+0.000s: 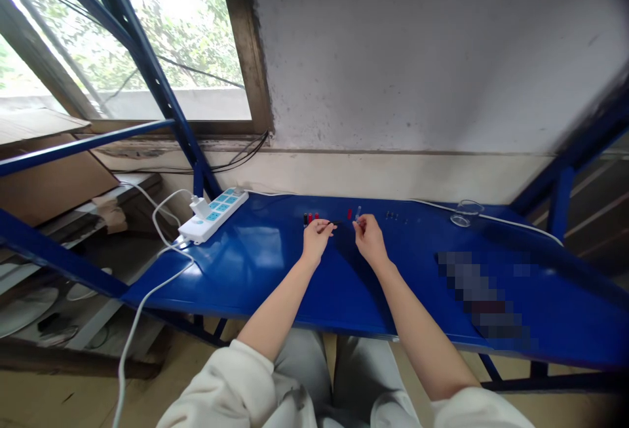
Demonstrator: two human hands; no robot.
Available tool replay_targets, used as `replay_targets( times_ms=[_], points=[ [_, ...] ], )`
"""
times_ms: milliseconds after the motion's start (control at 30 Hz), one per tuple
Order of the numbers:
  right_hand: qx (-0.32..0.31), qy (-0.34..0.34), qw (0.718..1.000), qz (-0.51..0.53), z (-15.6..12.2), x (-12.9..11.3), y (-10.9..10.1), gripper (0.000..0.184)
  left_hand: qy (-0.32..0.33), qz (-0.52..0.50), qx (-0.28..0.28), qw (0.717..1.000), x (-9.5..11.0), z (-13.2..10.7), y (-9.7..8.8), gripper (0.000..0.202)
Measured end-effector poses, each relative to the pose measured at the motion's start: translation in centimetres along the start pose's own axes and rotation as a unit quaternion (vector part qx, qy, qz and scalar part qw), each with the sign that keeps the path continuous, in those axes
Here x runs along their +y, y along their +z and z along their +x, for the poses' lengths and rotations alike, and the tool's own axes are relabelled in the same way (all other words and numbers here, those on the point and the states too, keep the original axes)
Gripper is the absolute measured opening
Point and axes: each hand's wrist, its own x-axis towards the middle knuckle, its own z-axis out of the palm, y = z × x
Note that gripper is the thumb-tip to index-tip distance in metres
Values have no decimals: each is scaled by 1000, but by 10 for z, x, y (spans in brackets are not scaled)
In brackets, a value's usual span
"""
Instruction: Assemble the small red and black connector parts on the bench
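My left hand (317, 236) rests on the blue metal shelf (265, 264), fingers curled round a small dark part (335, 223) at its fingertips. My right hand (368, 234) is beside it, fingers pinched on a small pale part (358, 213) that I cannot name. Just beyond my left hand stand a few tiny red and black pieces (310, 217). Another small red piece (350, 214) stands between my hands, near the right fingertips.
A white power strip (213, 215) with blue sockets and a white cable lies at the shelf's left end. A row of several tiny dark parts (396, 216) and a clear glass dish (465, 213) lie to the right. A wall and window stand behind.
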Motion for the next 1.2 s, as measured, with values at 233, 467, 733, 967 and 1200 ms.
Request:
replay_targets(
  times_ms=[233,467,733,967,1200],
  points=[
    [50,93,944,313,5,-7,1,26,-23,-17,-6,1000,7,-2,0,17],
    [40,139,902,407,7,-9,-4,26,-22,-33,-45,998,2,0,-3,24],
    [-28,139,903,405,5,-11,-1,28,-14,-30,-98,995,5,-2,-3,30],
    [-77,124,916,375,3,-11,-2,28,16,-20,-98,995,8,-2,-4,30],
    [-75,118,926,352,1,-16,-4,29,41,8,-111,993,10,-6,-2,28]
  ],
)
